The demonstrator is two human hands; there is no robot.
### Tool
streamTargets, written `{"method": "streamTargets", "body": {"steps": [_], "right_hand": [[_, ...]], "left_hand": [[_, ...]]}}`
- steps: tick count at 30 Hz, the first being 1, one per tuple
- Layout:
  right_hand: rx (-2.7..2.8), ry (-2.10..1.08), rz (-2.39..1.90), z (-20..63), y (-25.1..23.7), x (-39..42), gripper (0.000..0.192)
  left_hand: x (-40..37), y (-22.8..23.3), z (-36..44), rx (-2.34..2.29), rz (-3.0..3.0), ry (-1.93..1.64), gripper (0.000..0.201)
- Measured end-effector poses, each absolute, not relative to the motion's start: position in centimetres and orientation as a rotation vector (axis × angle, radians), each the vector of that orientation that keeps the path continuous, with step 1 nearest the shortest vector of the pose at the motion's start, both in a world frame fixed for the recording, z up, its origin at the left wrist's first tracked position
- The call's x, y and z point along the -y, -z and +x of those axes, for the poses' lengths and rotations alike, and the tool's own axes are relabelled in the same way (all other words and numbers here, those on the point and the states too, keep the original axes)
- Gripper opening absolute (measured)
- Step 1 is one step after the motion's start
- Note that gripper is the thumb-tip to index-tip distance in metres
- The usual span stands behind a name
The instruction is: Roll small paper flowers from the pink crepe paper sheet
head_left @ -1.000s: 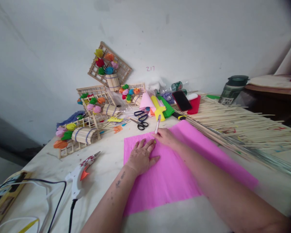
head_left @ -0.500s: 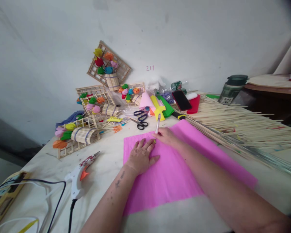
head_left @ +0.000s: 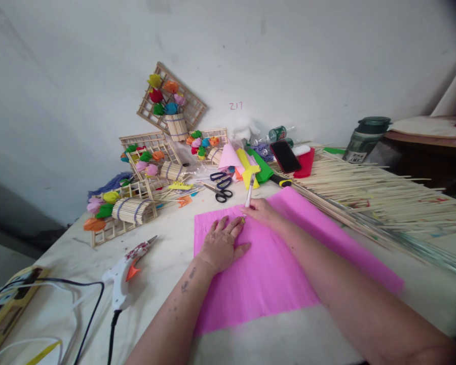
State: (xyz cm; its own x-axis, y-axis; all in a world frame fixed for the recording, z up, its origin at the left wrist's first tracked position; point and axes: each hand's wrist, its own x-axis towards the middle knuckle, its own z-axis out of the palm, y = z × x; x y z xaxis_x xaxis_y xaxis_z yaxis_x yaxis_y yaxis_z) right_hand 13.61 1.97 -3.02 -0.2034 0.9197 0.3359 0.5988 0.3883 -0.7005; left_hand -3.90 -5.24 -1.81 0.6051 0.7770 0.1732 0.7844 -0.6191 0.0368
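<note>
One pink sheet: left hand flat (fingers spread), right hand pinching one pen.

My paper is bright pink. My pen is white. The scissors are black and blue.
</note>
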Motion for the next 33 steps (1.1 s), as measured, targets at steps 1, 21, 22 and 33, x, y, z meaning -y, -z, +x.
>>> {"method": "streamTargets", "body": {"steps": [1,21,22,33], "right_hand": [[1.905,-0.586,-1.286,13.7,3.0,-1.9,0.026],[2.046,-0.665,-1.291,14.0,2.2,-1.4,0.023],[2.045,-0.657,-1.287,14.1,2.2,-1.4,0.023],[1.998,-0.689,-1.228,14.1,2.1,-1.2,0.024]], "left_hand": [[5.2,1.8,-3.9,1.359,-2.778,0.271,0.058],[4.6,1.8,-4.5,1.357,-2.79,0.288,0.048],[4.6,1.8,-4.5,1.357,-2.788,0.287,0.048],[4.5,1.9,-4.6,1.377,-2.87,0.372,0.048]]}}
